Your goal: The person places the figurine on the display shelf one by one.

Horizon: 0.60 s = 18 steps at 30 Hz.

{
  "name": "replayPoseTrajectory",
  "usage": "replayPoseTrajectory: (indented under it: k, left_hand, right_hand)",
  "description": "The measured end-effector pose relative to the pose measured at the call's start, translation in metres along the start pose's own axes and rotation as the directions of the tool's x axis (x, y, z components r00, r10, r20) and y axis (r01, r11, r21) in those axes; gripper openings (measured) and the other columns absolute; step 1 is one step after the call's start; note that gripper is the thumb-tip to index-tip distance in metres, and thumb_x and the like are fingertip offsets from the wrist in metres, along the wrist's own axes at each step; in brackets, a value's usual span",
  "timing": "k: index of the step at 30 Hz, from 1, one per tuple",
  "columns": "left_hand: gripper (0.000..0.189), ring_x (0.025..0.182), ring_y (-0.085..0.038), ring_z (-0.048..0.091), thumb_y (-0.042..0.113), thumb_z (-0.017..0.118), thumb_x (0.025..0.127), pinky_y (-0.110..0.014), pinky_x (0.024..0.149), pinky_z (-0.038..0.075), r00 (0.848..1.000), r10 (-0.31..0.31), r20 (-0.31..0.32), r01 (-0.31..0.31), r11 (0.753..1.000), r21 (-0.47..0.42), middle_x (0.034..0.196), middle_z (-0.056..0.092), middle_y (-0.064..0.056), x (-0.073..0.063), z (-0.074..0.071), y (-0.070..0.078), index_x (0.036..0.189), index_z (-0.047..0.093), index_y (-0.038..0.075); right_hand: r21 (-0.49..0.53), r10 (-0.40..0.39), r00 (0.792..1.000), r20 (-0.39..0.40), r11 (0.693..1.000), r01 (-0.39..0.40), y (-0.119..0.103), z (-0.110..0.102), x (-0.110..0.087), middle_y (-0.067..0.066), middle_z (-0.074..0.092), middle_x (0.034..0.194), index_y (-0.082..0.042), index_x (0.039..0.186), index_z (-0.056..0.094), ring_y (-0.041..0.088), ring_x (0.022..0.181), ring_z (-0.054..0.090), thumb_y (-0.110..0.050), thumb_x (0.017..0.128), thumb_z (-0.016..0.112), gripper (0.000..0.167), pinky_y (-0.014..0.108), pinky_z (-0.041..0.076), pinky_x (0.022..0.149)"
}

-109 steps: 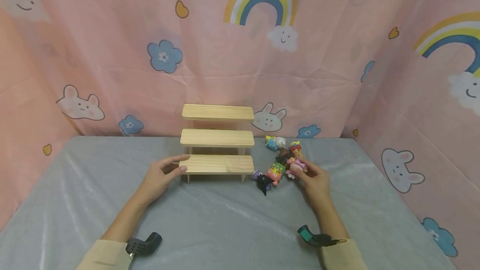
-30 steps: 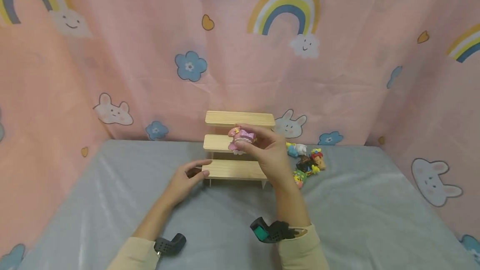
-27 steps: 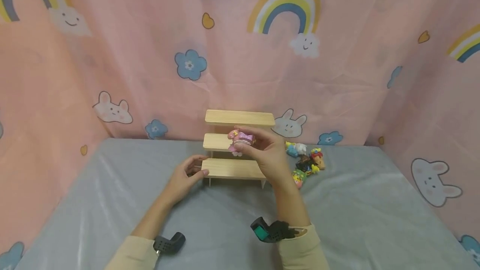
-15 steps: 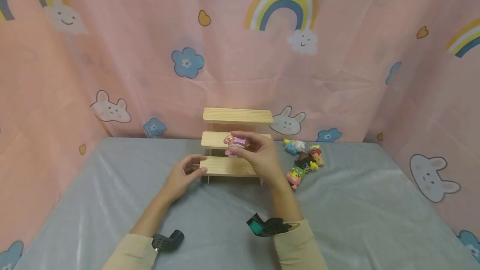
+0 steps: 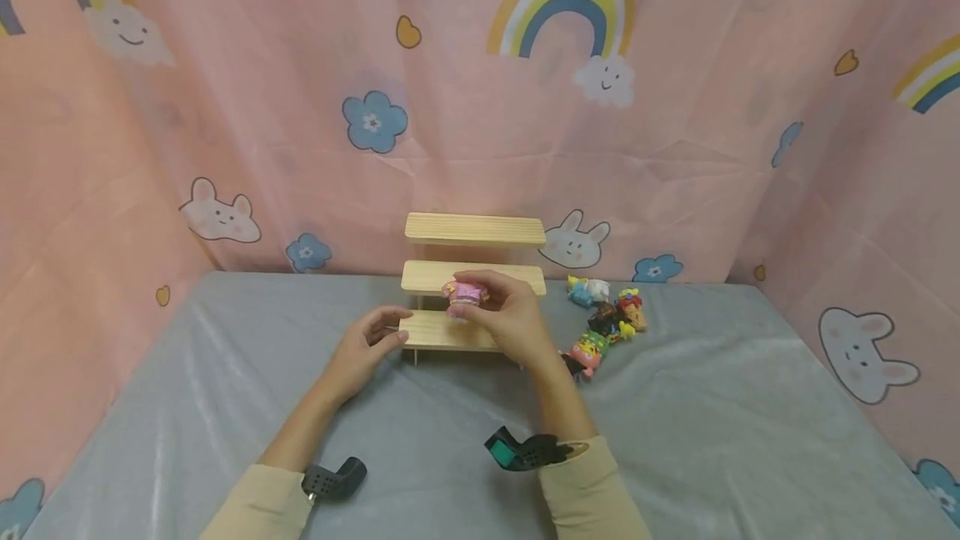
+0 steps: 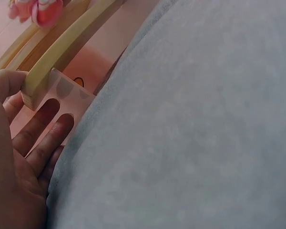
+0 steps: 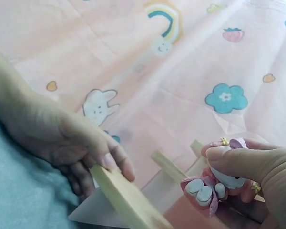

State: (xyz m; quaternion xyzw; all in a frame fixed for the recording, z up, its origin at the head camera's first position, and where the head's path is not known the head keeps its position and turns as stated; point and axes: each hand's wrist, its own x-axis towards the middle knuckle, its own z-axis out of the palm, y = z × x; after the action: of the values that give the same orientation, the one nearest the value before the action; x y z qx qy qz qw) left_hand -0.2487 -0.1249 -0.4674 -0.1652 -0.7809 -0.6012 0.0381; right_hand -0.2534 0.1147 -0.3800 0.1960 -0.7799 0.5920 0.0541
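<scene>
My right hand (image 5: 510,323) pinches a small pink figurine (image 5: 463,293) between thumb and fingers, just over the lowest board of a three-tier wooden display stand (image 5: 431,332). In the right wrist view the figurine (image 7: 200,191) shows a white face, white feet and a yellow flower, and it is tilted with its feet toward the lower left. At the lowest board's left end, my left hand (image 5: 360,354) grips the corner with thumb and index finger. The left wrist view shows its other fingers (image 6: 50,143) spread beside the stand's clear side panel (image 6: 69,88).
Right of the stand, several small figurines lie in a cluster on the grey cloth (image 5: 712,423): a pink-and-green one (image 5: 588,352), a dark one (image 5: 602,320), a red-topped one (image 5: 632,307) and a blue-and-yellow one (image 5: 580,292). A pink printed curtain (image 5: 300,65) hangs close behind the stand.
My right hand took the pink figurine from the cluster and carried it left to the stand. Lately it has lowered from the middle board toward the lowest one. My left hand keeps its grip.
</scene>
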Motion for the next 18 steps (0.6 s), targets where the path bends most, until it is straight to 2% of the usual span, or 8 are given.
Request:
replayPoseTrajectory:
  k: [4,12,18]
  left_hand:
    - [0.031,0.112,-0.023,0.063,0.016,0.064,0.099,-0.021,0.092,0.051,1.0,-0.005,-0.002,0.005,1.0,0.004,0.128,0.066,-0.019,0.001,0.0,-0.001,0.128,0.062,0.005]
    - [0.032,0.116,-0.026,0.061,0.016,0.064,0.099,-0.021,0.093,0.05,1.0,-0.008,-0.001,0.008,1.0,-0.004,0.129,0.065,-0.019,0.0,-0.001,0.001,0.128,0.062,0.004]
    - [0.032,0.114,-0.02,0.061,0.015,0.064,0.099,-0.02,0.093,0.05,1.0,-0.011,-0.002,0.011,1.0,-0.006,0.129,0.065,-0.019,0.0,0.0,0.0,0.128,0.062,0.003]
  right_hand:
    - [-0.055,0.011,1.0,0.028,0.998,-0.01,0.003,0.004,0.001,0.01,0.073,0.115,-0.011,0.122,0.072,0.011,0.094,0.062,-0.012,0.082,0.084,0.042,0.02,0.053,0.081]
    - [-0.047,0.018,0.998,0.068,0.999,-0.015,0.006,0.011,0.0,0.01,0.073,0.115,-0.01,0.121,0.072,0.014,0.095,0.06,-0.01,0.083,0.082,0.039,0.02,0.051,0.08]
    - [-0.063,0.025,0.995,0.095,0.998,-0.019,0.011,0.015,0.0,0.005,0.074,0.117,-0.011,0.119,0.074,0.014,0.096,0.06,-0.012,0.085,0.081,0.034,0.021,0.049,0.078]
